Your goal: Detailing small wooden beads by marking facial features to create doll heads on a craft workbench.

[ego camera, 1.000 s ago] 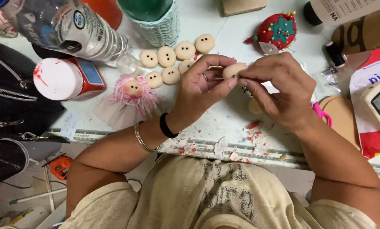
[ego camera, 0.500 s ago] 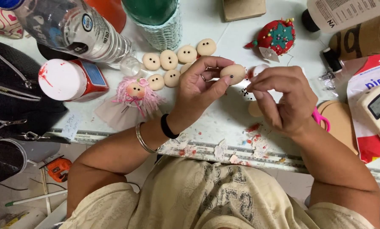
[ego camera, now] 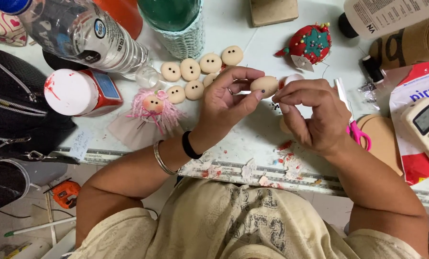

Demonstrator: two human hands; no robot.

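the table point(ego camera: 253, 144) is crowded at the back with a water bottle point(ego camera: 80, 33), a row of beige heads point(ego camera: 200, 72) and a red pincushion point(ego camera: 310, 45); open room lies near its front edge. the left hand point(ego camera: 226, 103) pinches a beige oval head point(ego camera: 264, 87) between the fingers, raised above the table, long axis running left-right. the right hand point(ego camera: 315, 115) has its fingers closed narrow at the head's right end.

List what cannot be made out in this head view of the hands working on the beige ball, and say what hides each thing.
- Right hand: whatever its fingertips pinch against the beige ball is too small to tell.
- Ball's far side: hidden by left hand.
- Green bottle: top cut off by the frame edge.
- Scissors: blades partly hidden behind the right hand.
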